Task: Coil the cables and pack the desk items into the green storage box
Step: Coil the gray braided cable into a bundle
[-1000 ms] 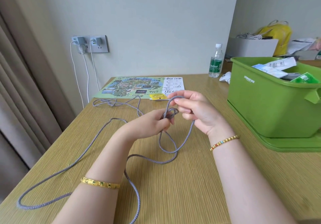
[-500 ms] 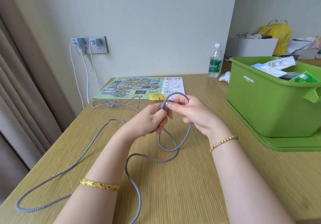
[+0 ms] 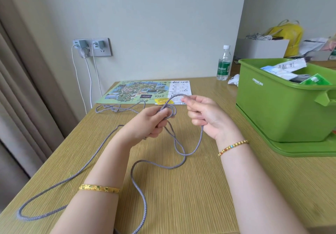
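A long grey braided cable (image 3: 160,164) lies in loose loops across the wooden desk (image 3: 200,188). My left hand (image 3: 149,124) grips a small coil of it above the desk's middle. My right hand (image 3: 203,115) pinches a strand that arcs up from that coil and runs down past my palm. The green storage box (image 3: 280,110) stands on its green lid (image 3: 298,149) at the right, holding several packets.
A colourful map sheet (image 3: 145,92) and a yellow tag (image 3: 163,100) lie beyond my hands. A water bottle (image 3: 224,63) and a white object (image 3: 234,79) stand behind the box. White charger cables (image 3: 80,81) hang from the wall socket (image 3: 92,47). Curtains hang at the left.
My right hand has moved right, away from the left hand, drawing out a loop of cable. The left hand keeps its hold on the coil.
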